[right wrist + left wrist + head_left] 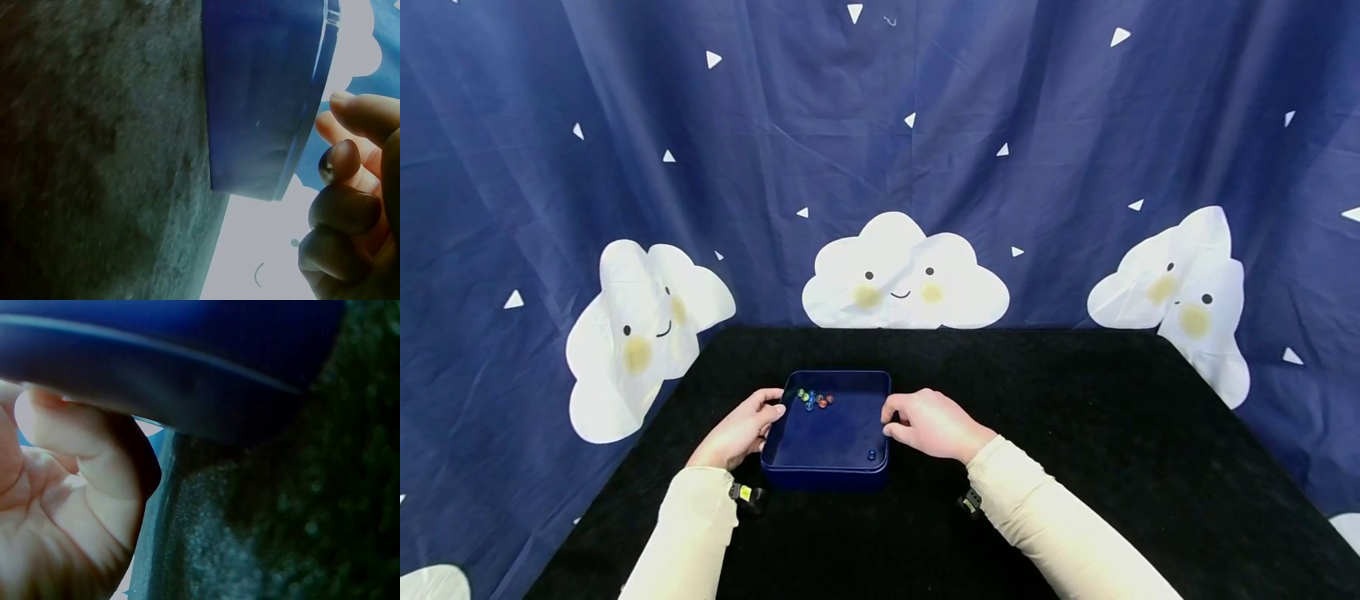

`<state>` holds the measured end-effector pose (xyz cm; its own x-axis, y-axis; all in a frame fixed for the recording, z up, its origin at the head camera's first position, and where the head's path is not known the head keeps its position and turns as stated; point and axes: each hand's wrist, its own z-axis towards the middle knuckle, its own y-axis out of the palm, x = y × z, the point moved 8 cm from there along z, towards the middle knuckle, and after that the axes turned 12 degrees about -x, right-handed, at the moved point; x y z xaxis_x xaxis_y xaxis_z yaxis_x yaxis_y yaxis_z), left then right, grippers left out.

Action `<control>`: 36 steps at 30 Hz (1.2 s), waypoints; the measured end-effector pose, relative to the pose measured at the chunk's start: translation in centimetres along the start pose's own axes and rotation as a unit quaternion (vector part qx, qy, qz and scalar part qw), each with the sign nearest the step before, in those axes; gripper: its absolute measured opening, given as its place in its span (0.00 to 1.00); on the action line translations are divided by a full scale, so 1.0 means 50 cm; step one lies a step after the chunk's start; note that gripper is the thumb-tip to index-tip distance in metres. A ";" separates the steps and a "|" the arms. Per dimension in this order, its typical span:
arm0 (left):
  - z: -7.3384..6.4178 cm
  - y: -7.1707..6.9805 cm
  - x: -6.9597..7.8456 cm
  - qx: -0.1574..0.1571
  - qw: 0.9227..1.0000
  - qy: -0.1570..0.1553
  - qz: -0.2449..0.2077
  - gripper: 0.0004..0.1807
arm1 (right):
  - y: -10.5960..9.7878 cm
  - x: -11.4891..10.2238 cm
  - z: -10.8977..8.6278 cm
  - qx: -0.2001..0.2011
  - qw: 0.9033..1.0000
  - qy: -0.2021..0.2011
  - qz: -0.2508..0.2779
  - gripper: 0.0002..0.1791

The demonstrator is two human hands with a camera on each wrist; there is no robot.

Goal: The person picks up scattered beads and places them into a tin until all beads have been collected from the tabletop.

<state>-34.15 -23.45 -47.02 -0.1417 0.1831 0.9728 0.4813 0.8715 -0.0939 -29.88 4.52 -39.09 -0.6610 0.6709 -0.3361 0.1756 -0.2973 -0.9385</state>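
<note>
On the black cloth stands an open, shallow dark-blue tin. Several small glass marbles, green, blue and red, lie clustered near its far left corner, among them a red marble. A lone blue marble sits near the front right corner. My left hand holds the tin's left side, thumb at the rim and fingers against the outer wall. My right hand is at the right rim, its fingers bent. Beside the tin wall, the right wrist view shows a dark glossy spot at one fingertip; whether it is a marble is unclear.
Black cloth covers the table around the tin. Behind it hangs a navy curtain with white triangles and smiling clouds. A small dark device is strapped at the left wrist, another at the right.
</note>
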 end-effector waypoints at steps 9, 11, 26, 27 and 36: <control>0.001 -0.002 -0.008 0.004 1.000 -0.005 -0.001 0.26 | -0.016 0.024 -0.031 0.005 1.000 0.008 0.009 0.06; 0.002 -0.003 -0.007 0.006 1.000 -0.005 -0.002 0.26 | -0.021 0.034 -0.041 0.007 1.000 0.013 0.008 0.06; 0.002 -0.001 0.000 0.007 1.000 -0.005 -0.001 0.26 | -0.049 0.160 -0.141 0.002 0.997 0.071 0.030 0.06; 0.002 -0.001 0.000 0.006 1.000 -0.004 -0.001 0.26 | -0.049 0.169 -0.149 -0.002 0.997 0.077 0.033 0.06; 0.002 -0.001 -0.002 0.005 1.000 -0.004 -0.004 0.26 | -0.037 0.222 -0.215 -0.036 0.993 0.098 0.048 0.06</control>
<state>-34.26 -23.48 -47.11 -0.1529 0.1795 0.9718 0.4710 0.8777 -0.0880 -29.70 19.83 -41.92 -0.4844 0.7634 -0.4273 0.2883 -0.3219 -0.9018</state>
